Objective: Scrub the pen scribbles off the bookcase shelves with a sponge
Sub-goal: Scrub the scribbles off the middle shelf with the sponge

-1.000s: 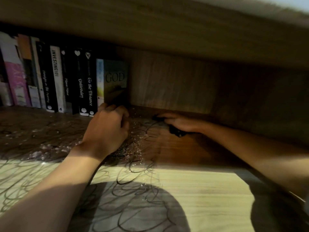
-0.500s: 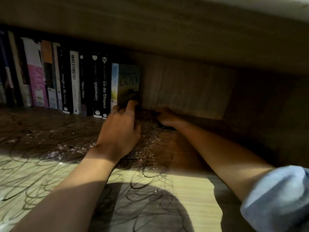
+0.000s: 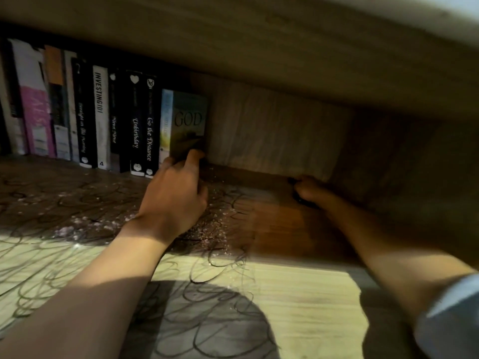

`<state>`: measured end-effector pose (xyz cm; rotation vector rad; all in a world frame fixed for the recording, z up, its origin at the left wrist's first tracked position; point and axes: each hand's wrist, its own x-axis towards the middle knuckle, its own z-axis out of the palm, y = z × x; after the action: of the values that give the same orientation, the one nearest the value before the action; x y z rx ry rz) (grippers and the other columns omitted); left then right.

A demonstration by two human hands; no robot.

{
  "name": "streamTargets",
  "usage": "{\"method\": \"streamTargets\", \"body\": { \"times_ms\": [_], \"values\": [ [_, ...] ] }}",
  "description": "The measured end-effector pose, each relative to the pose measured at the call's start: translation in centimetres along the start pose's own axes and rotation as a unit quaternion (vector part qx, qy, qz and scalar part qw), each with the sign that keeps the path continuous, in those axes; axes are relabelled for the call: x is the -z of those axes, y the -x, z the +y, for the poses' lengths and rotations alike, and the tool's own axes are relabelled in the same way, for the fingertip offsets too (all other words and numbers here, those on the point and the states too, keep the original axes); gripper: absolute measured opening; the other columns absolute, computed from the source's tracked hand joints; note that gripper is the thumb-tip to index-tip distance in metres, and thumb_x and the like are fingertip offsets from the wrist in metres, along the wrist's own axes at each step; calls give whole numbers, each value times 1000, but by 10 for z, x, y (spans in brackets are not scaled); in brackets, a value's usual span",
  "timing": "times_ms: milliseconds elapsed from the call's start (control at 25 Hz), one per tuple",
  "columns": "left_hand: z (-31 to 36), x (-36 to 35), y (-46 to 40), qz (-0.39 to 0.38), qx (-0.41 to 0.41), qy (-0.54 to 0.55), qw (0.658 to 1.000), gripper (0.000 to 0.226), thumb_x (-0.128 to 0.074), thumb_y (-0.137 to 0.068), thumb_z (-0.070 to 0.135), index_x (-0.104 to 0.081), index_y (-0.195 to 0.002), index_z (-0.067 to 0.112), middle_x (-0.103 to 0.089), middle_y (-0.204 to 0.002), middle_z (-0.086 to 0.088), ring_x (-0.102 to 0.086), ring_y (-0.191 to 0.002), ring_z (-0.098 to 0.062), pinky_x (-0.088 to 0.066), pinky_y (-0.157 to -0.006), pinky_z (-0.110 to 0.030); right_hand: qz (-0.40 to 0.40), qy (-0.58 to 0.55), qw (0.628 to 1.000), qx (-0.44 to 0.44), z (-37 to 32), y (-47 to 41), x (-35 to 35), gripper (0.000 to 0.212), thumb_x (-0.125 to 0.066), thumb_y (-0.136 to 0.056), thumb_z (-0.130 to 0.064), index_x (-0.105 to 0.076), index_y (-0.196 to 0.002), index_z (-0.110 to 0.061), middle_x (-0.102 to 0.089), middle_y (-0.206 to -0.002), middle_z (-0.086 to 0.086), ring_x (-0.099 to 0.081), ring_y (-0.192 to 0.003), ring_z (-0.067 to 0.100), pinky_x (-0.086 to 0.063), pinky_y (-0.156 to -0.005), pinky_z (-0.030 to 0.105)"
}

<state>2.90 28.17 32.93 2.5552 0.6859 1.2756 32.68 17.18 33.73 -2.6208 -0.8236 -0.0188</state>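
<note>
Our right hand (image 3: 308, 189) clutches a dark sponge (image 3: 302, 199), likely soft and squashy, at two o'clock; left hand (image 3: 176, 198) fingers press the end book (image 3: 189, 125).

You look into a dim wooden alcove: a board (image 3: 259, 35) overhangs above, a pale grained back panel (image 3: 272, 130) stands behind, and light falls only across the near edge.

Dim, warm light. A bright band falls across the front of the shelf (image 3: 298, 294), broken by a round shadow; the back lies dark. Right side blurs; edges bow.
</note>
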Motion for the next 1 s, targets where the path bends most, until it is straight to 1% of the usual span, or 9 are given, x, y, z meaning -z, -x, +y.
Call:
{"method": "streamTargets", "body": {
  "times_ms": [80,200,320,400,480,600,680,920,1000],
  "values": [
    [1,0,-1,9,5,2,1000,59,-58,-86,13,-36,-140,14,-62,-101,-19,-47,-112,-38,-44,-85,-42,5,7,999,39,-27,8,-14,38,-43,-97,-32,-57,-128,-14,-59,-128,16,-61,-107,29,-49,-91,34],
    [-3,-2,-2,2,1,-3,1000,60,-59,-85,13,-36,-140,14,-64,-98,-20,-47,-113,-39,-45,-84,-44,-109,-117,977,139,-56,40,-21,34,-35,-101,-15,-56,-125,-27,-65,-79,10,-56,-45,5,-43,-43,19],
    [-5,-5,-1,-4,-2,-6,1000,58,-59,-84,12,-38,-139,14,-66,-98,-19,-48,-113,-40,-46,-83,-45,-155,-192,959,140,-24,62,-7,37,-32,-102,-8,-51,-124,-31,-54,-45,-4,-41,-28,2,-31,-31,14],
    [-5,-4,-1,-2,-4,-8,1000,57,-58,-85,12,-39,-138,13,-66,-99,-18,-48,-112,-40,-46,-82,-45,-98,-183,973,96,16,43,1,39,-35,-101,-3,-52,-128,-25,-60,-45,-5,-49,-34,2,-38,-34,16],
    [-5,-4,0,-3,-7,-8,1000,55,-58,-85,13,-40,-138,13,-66,-100,-18,-48,-112,-39,-46,-83,-45,-45,-105,992,50,41,18,12,38,-45,-96,-5,-58,-125,-25,-73,-89,5,-67,-70,13,-57,-64,28],
    [-4,-4,0,-5,-10,-16,1000,53,-56,-87,15,-39,-137,14,-65,-104,-17,-46,-113,-36,-44,-85,-42,-25,3,999,-22,46,-13,21,17,-47,-97,-20,-63,-102,-17,-59,-122,16,-59,-102,31,-48,-94,43],
    [-1,-4,2,-5,-12,-18,1000,52,-55,-89,15,-39,-138,14,-64,-108,-16,-46,-115,-34,-42,-85,-39,-34,62,997,-31,24,-25,14,30,-46,-97,-19,-56,-122,-6,-51,-133,18,-51,-118,35,-41,-103,41],
    [-4,-4,1,-7,1,-20,1000,52,-54,-89,16,-39,-138,15,-65,-105,-15,-45,-116,-32,-40,-87,-37,-41,38,995,88,-87,-21,-37,30,-52,-90,-21,-62,-114,-5,-59,-121,19,-59,-104,32,-50,-90,35],
    [-4,-4,1,-12,7,-21,1000,53,-53,-88,17,-38,-139,15,-66,-103,-15,-44,-117,-32,-41,-86,-38,-40,-22,989,138,-111,-17,-47,32,-52,-93,-18,-59,-121,-5,-58,-126,17,-57,-111,31,-48,-93,33]
  ]
}}
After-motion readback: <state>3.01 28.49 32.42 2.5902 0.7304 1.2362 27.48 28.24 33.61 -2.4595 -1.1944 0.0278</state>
